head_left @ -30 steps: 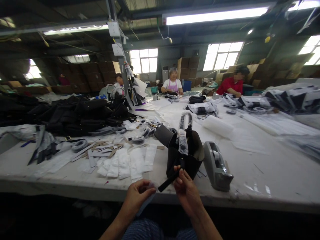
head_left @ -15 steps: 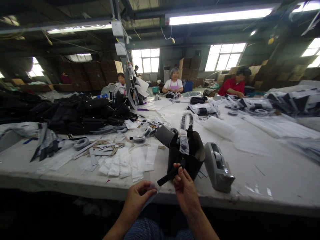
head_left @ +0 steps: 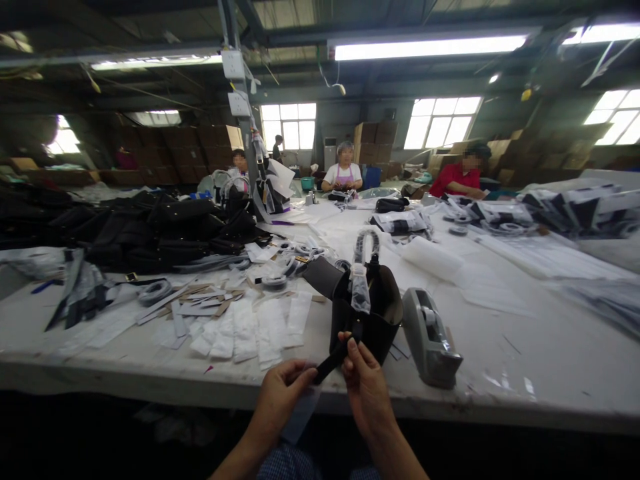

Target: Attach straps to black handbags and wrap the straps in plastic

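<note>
A black handbag (head_left: 342, 321) stands upright near the table's front edge. Clear wrap covers its raised handle (head_left: 359, 288). My right hand (head_left: 367, 383) is closed, pinching a black strap (head_left: 331, 361) in front of the bag. The strap slants down and left to the fingertips of my left hand (head_left: 280, 395). That hand is closed on a thin clear plastic sleeve (head_left: 302, 419), which hangs below the fingers. Whether the strap's tip is inside the sleeve is hidden by my fingers. Right of the bag sits a grey tape dispenser (head_left: 431, 343).
White plastic sleeves (head_left: 245, 333) and card strips (head_left: 197, 303) lie left of the bag. A pile of black bags (head_left: 135, 230) covers the far left. A foam sheet roll (head_left: 433, 259) lies behind the dispenser. Co-workers (head_left: 344, 175) sit across the table (head_left: 540, 340).
My left hand has moved up and right, bringing the plastic sleeve to the strap's end. My right hand keeps its pinch on the strap. The view has shifted slightly.
</note>
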Motion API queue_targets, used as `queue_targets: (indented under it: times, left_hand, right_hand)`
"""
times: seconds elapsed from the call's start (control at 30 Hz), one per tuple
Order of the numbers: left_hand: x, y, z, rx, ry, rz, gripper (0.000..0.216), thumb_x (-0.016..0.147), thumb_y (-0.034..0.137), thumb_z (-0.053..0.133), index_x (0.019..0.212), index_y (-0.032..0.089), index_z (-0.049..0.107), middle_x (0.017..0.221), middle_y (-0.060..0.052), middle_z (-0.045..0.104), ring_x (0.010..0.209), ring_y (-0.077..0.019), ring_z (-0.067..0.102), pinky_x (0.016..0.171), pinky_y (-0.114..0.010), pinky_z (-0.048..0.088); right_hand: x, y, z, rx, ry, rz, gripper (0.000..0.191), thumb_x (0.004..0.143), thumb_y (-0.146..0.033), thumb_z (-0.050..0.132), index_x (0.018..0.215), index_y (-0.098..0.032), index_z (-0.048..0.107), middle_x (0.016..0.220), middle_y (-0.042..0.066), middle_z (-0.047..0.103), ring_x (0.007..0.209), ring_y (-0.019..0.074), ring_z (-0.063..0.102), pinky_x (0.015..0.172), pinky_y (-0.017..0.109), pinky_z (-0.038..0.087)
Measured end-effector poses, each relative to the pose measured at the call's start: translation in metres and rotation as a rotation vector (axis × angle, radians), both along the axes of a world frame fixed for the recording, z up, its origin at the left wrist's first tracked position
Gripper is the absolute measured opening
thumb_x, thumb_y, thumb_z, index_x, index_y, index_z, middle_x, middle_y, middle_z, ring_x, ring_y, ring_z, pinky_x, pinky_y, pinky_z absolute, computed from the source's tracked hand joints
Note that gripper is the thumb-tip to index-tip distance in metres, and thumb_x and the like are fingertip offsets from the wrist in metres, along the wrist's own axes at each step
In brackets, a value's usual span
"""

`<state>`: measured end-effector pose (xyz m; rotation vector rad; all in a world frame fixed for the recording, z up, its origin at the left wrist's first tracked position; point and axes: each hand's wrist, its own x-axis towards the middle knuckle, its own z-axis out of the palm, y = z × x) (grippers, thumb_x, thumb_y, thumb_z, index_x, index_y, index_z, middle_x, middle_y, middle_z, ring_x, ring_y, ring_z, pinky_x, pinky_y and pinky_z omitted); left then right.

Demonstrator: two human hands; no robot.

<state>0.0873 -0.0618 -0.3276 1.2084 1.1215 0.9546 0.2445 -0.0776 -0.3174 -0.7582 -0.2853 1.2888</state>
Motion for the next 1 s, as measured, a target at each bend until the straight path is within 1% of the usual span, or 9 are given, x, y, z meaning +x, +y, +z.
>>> queue_targets:
  times: [0.1,0.2,0.3,0.4,0.5,0.63,0.73,1.0]
  left_hand:
    - [0.01,0.003,0.008,0.021,-0.017,-0.039,0.029,0.079,0.043,0.071,0.087,0.016,0.077,0.083,-0.007,0.079,0.078,-0.0215,0.071,0.066,-0.024,0.052]
    - [0.012,0.007,0.008,0.045,-0.023,-0.047,0.025,0.077,0.04,0.074,0.086,0.017,0.077,0.085,-0.006,0.079,0.08,-0.0213,0.072,0.07,-0.024,0.052]
    - [0.007,0.01,-0.001,0.054,-0.004,-0.004,0.022,0.07,0.035,0.08,0.081,0.016,0.076,0.08,-0.006,0.079,0.077,-0.0221,0.072,0.068,-0.025,0.053]
    - [-0.001,0.01,-0.008,0.061,0.028,0.048,0.019,0.065,0.029,0.081,0.077,0.016,0.074,0.077,-0.005,0.078,0.076,-0.0226,0.073,0.068,-0.026,0.054]
    - [-0.006,0.006,-0.006,0.077,0.058,0.078,0.017,0.064,0.026,0.081,0.075,0.017,0.074,0.076,-0.005,0.078,0.076,-0.0231,0.073,0.07,-0.027,0.055]
    - [-0.01,0.001,0.0,0.093,0.078,0.079,0.015,0.064,0.025,0.081,0.074,0.018,0.074,0.075,-0.005,0.078,0.076,-0.0235,0.074,0.07,-0.027,0.056]
    - [-0.011,-0.001,-0.001,0.094,0.092,0.082,0.016,0.064,0.026,0.081,0.075,0.018,0.074,0.076,-0.005,0.079,0.076,-0.0235,0.074,0.071,-0.027,0.056]
    - [-0.009,0.0,-0.006,0.106,0.112,0.077,0.016,0.064,0.026,0.081,0.076,0.017,0.074,0.076,-0.005,0.078,0.075,-0.023,0.073,0.07,-0.027,0.055]
  right_hand:
    - [0.003,-0.001,-0.001,-0.003,-0.018,0.015,0.031,0.066,-0.032,0.088,0.093,-0.02,0.079,0.089,0.001,0.07,0.055,0.0021,0.039,0.047,0.009,0.041]
    - [0.008,-0.002,-0.003,0.001,-0.003,0.014,0.028,0.069,-0.031,0.086,0.093,-0.019,0.079,0.085,0.001,0.068,0.054,0.0024,0.037,0.045,0.01,0.039]
    - [0.012,-0.004,-0.005,0.033,0.055,0.014,0.026,0.071,-0.03,0.085,0.093,-0.019,0.079,0.088,0.001,0.069,0.053,0.0023,0.035,0.044,0.011,0.037]
    - [0.013,-0.003,-0.004,0.049,0.111,0.01,0.024,0.07,-0.029,0.085,0.092,-0.02,0.078,0.093,0.002,0.071,0.052,0.0027,0.036,0.044,0.013,0.038]
    - [0.012,-0.002,-0.001,0.047,0.132,-0.02,0.022,0.07,-0.029,0.085,0.089,-0.021,0.078,0.1,0.003,0.072,0.053,0.0035,0.038,0.045,0.015,0.041]
    - [0.01,0.001,0.005,0.046,0.144,-0.082,0.024,0.066,-0.031,0.087,0.087,-0.024,0.078,0.105,0.001,0.072,0.054,0.003,0.04,0.047,0.013,0.043]
    - [0.009,0.001,0.005,0.041,0.145,-0.102,0.026,0.066,-0.032,0.088,0.089,-0.025,0.078,0.11,0.0,0.071,0.055,0.0026,0.042,0.049,0.013,0.045]
    - [0.008,0.0,0.001,0.063,0.154,-0.099,0.023,0.069,-0.03,0.086,0.09,-0.025,0.078,0.108,0.0,0.072,0.057,0.0028,0.043,0.05,0.013,0.046]
